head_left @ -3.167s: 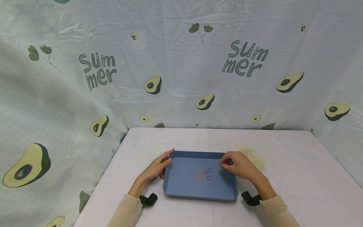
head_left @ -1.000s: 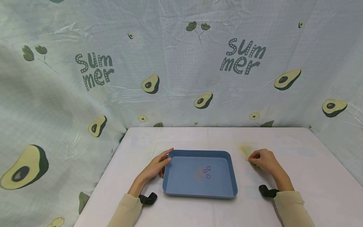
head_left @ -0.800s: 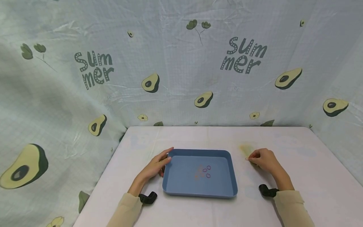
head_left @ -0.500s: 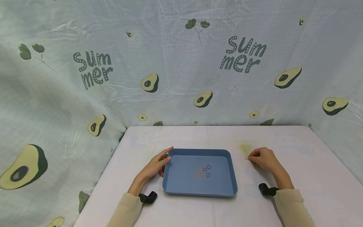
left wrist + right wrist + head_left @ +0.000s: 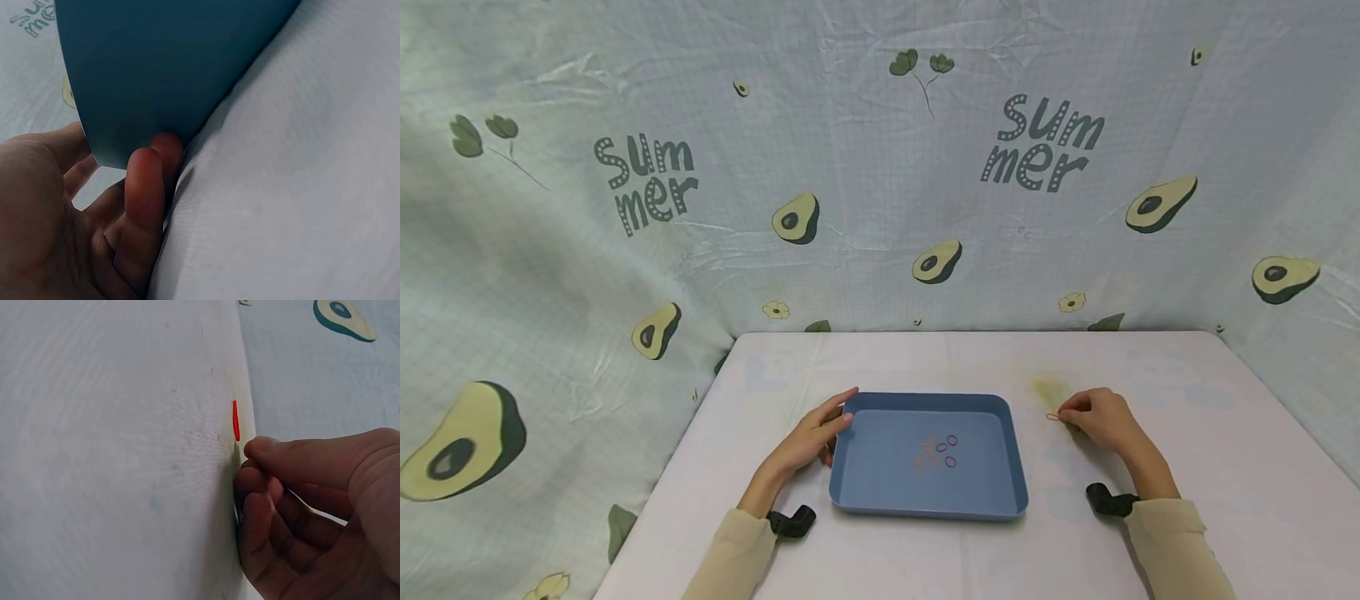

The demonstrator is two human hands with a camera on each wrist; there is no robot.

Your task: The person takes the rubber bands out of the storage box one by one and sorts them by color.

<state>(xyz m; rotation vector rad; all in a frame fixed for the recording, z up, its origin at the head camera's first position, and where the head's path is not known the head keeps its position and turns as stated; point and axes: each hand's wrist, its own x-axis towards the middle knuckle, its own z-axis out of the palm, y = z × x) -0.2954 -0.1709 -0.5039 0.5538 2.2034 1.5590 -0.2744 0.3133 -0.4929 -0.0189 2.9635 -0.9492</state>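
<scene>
My left hand (image 5: 808, 437) holds the left side of a shallow blue tray (image 5: 887, 493); its thumb lies at the rim. In the left wrist view, fingertips (image 5: 142, 184) rest against the tray's outer wall (image 5: 169, 69). Right of the tray, my right hand (image 5: 1097, 417) is low over the tabletop, thumb and fingers bent close together. A thin red rubber band (image 5: 236, 420) lies just beyond the thumb tip in the right wrist view. Whether part of it is pinched I cannot tell. Several small purple and orange rubber bands (image 5: 951, 462) lie inside the tray.
A pale cloth covers the table (image 5: 895, 362), with a faint yellow patch (image 5: 1048, 390) near the right hand. Behind it hangs a curtain (image 5: 865, 150) printed with avocados. A black wrist camera (image 5: 793, 522) sits on the left wrist, another (image 5: 1108, 502) on the right.
The right hand has gone from over the tray's right side to the tabletop on the right. Lately its fingertips have drawn slightly right, and more of the red rubber band shows. The left hand stays.
</scene>
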